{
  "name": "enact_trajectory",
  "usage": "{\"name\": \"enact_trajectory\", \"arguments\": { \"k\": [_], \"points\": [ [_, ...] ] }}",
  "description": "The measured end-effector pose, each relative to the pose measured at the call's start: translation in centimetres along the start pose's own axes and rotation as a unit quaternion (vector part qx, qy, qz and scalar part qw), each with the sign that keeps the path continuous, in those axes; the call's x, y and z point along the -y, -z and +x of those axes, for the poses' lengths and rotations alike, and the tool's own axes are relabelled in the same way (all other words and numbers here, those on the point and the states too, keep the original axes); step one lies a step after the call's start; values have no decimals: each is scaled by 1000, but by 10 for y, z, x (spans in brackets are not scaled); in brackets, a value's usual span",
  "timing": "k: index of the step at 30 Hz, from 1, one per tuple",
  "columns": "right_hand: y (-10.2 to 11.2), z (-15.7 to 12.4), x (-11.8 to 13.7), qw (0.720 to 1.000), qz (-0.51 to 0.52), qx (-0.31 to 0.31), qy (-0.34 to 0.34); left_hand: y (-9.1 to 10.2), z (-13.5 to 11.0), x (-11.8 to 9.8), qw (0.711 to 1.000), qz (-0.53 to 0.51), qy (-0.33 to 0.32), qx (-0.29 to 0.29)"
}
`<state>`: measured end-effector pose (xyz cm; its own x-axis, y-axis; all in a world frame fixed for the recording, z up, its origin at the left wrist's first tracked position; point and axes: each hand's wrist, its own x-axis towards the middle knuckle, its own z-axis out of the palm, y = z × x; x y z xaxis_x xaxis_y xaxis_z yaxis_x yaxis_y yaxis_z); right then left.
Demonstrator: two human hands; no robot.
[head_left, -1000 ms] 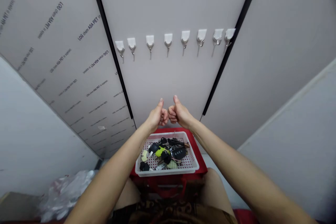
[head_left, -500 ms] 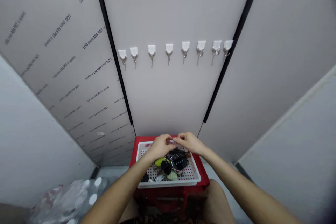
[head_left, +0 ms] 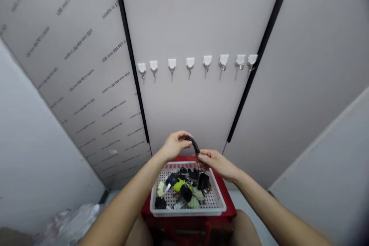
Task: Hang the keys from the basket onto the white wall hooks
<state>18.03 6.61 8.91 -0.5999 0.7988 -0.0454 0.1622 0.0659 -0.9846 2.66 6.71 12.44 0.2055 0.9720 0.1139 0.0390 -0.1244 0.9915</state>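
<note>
My left hand [head_left: 174, 145] pinches the upper end of a short, dark, shiny strap [head_left: 195, 146] above the far rim of a white plastic basket [head_left: 188, 212]. Lower on the same strap, the fingers of my right hand [head_left: 217, 164] are closed round it. Under the right hand is a black, fob-like piece [head_left: 203, 180]; whether it hangs from the strap I cannot tell. Small items fill the middle of the basket: a yellow-green piece [head_left: 179, 185], a pale green striped piece [head_left: 193, 202], pale yellow bits [head_left: 160, 189] and several black fob-like pieces.
The basket stands on a red surface [head_left: 230, 203] between my knees. A row of white adhesive hooks [head_left: 190, 62] runs across the wall panel ahead, between two black strips [head_left: 132, 61]. Clear plastic wrapping [head_left: 66, 225] lies at the lower left. Walls close in on both sides.
Both hands have come apart slightly, and the dark strap now shows stretched between them. The left hand has risen. More of the basket's contents is visible, and the view has shifted a little.
</note>
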Motion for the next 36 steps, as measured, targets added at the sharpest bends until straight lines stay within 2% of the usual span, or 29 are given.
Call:
{"name": "enact_trajectory", "arguments": {
  "k": [4,9,14,17,22,27,31,36],
  "points": [
    [-19,26,37,996,55,-41,60,17,4,-30,994,-73,-46,-61],
    [-46,70,89,987,23,-86,134,46,14,-59,975,-93,-101,-177],
    [-68,113,133,981,16,-82,177,87,24,-89,955,-82,-140,-248],
    [-75,136,149,979,9,-103,173,109,35,-101,945,-85,-158,-274],
    [-78,164,157,977,-1,-129,170,130,52,-106,939,-88,-154,-293],
    [-78,170,154,978,2,-135,161,136,58,-103,955,-50,-131,-260],
    [-78,172,151,982,2,-137,131,141,64,-97,950,6,-116,-288],
    [-73,186,139,977,-58,-170,112,145,68,-88,941,52,-93,-322]
  ]
}}
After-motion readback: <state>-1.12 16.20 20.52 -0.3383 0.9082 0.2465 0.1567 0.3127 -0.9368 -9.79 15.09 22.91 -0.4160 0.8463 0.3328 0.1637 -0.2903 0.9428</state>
